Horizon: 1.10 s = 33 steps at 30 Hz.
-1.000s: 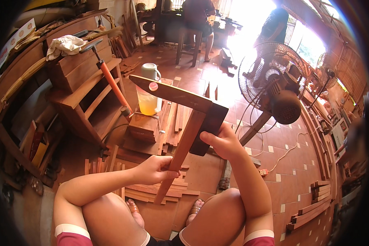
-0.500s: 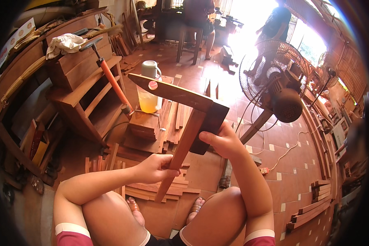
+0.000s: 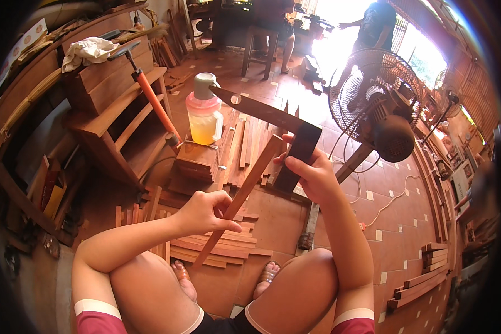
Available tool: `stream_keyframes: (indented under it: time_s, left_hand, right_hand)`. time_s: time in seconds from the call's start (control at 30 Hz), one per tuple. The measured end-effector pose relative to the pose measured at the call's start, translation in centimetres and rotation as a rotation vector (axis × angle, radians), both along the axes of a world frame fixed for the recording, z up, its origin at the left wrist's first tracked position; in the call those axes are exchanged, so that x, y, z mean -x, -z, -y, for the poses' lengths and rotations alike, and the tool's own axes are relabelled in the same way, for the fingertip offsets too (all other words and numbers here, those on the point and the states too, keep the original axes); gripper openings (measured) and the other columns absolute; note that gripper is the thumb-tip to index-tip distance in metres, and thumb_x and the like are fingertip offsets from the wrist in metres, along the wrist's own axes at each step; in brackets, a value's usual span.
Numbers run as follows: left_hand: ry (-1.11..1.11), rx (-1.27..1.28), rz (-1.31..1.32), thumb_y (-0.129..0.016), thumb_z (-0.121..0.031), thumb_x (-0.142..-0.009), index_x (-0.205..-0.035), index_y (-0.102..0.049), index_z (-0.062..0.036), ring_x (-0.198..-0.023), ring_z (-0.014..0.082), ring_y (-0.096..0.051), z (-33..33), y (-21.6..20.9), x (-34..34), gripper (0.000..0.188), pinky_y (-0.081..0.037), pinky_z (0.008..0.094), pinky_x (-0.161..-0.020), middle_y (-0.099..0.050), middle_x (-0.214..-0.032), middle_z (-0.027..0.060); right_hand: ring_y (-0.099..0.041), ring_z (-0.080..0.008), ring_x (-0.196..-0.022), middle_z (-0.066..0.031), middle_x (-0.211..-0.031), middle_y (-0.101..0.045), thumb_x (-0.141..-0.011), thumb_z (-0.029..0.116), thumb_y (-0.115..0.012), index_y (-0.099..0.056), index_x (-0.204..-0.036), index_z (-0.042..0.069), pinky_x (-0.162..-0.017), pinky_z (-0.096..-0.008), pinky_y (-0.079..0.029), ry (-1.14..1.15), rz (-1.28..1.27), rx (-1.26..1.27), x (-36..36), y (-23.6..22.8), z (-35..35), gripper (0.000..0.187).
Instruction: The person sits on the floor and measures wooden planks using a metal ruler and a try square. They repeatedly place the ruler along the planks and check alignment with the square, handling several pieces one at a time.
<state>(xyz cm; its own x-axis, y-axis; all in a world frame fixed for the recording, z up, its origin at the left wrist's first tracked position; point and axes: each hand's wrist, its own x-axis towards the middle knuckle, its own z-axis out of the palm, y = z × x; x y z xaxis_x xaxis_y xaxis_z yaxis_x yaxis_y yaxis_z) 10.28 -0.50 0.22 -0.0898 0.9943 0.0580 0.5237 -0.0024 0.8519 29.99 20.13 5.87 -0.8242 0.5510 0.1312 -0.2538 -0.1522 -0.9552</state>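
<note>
My left hand [image 3: 207, 212] is closed round a narrow reddish-brown wooden strip [image 3: 242, 195], which slants from lower left to upper right. In my right hand [image 3: 316, 173] is a wooden try square [image 3: 264, 113], gripped by its dark, thick stock. Its long tapered blade has a round hole near the tip and points to the upper left. The strip's upper end stands just left of the stock, near my right fingertips, and a gap shows between it and the blade.
Ahead stands a jug of yellow drink [image 3: 204, 119] on a wooden block [image 3: 197, 161]. Many cut strips [image 3: 222, 247] lie on the tiled floor by my feet. A pedestal fan [image 3: 392, 133] is at right, a wooden cabinet [image 3: 117, 128] at left. Two people are farther back.
The try square has come away from the strip's upper end and turned slightly. My left hand has shifted a little up and left with the strip. A background person's arm now reaches out.
</note>
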Motion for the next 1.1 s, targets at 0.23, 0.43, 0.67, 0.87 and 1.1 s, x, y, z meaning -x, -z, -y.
stream_keyframes:
  time_s: [0.23, 0.43, 0.67, 0.87, 1.1]
  left_hand:
    - [0.01, 0.0, -0.012, -0.092, -0.036, -0.069, -0.098, -0.066, -0.0011, -0.074, 0.0113, -0.069, -0.1, 0.0, -0.4, 0.053, -0.057, 0.0258, -0.069, -0.072, -0.084, 0.0066]
    - [-0.031, -0.006, 0.01, -0.09, -0.042, -0.07, -0.093, -0.065, -0.0025, -0.075, 0.0136, -0.069, -0.1, -0.1, -0.6, 0.052, -0.056, 0.0278, -0.07, -0.072, -0.083, 0.0067]
    - [-0.06, -0.015, 0.021, -0.09, -0.043, -0.069, -0.092, -0.064, -0.0004, -0.073, 0.0148, -0.069, -0.1, 0.6, -1.3, 0.055, -0.056, 0.028, -0.069, -0.071, -0.081, 0.0087]
    - [-0.053, -0.013, 0.01, -0.09, -0.044, -0.069, -0.092, -0.064, -0.0002, -0.073, 0.0144, -0.068, 0.0, 0.3, -1.8, 0.056, -0.056, 0.0278, -0.069, -0.071, -0.08, 0.0088]
    - [-0.023, -0.005, 0.027, -0.089, -0.044, -0.071, -0.094, -0.065, -0.0008, -0.075, 0.0139, -0.069, -0.2, 0.4, -1.7, 0.055, -0.056, 0.0272, -0.071, -0.072, -0.083, 0.0078]
  right_hand:
    - [-0.065, -0.0165, -0.101, -0.009, -0.114, -0.065, -0.087, 0.008, -0.075, -0.053, -0.13, -0.002, -0.09, -0.0333, -0.055, 0.033, -0.031, -0.02, 0.9, 0.7, 0.8, 0.049]
    - [-0.065, -0.0135, -0.096, -0.0057, -0.109, -0.067, -0.087, 0.008, -0.076, -0.057, -0.123, -0.001, -0.086, -0.0299, -0.056, -0.016, 0.024, 0.015, 1.2, 1.0, 0.9, 0.042]
    - [-0.063, -0.0069, -0.085, -0.0021, -0.104, -0.067, -0.086, 0.011, -0.078, -0.06, -0.118, 0.003, -0.068, -0.0225, -0.052, 0.006, 0.022, 0.008, 1.7, 1.8, 1.3, 0.037]
    - [-0.057, -0.0022, -0.074, 0.0022, -0.098, -0.067, -0.085, 0.013, -0.079, -0.06, -0.118, 0.006, -0.056, -0.0174, -0.041, 0.018, 0.008, 0.061, 1.9, 2.4, 1.2, 0.038]
    - [-0.062, -0.0062, -0.086, -0.0013, -0.105, -0.066, -0.087, 0.011, -0.076, -0.058, -0.121, 0.004, -0.066, -0.02, -0.05, 0.047, -0.02, 0.079, 2.2, 2.4, 1.6, 0.039]
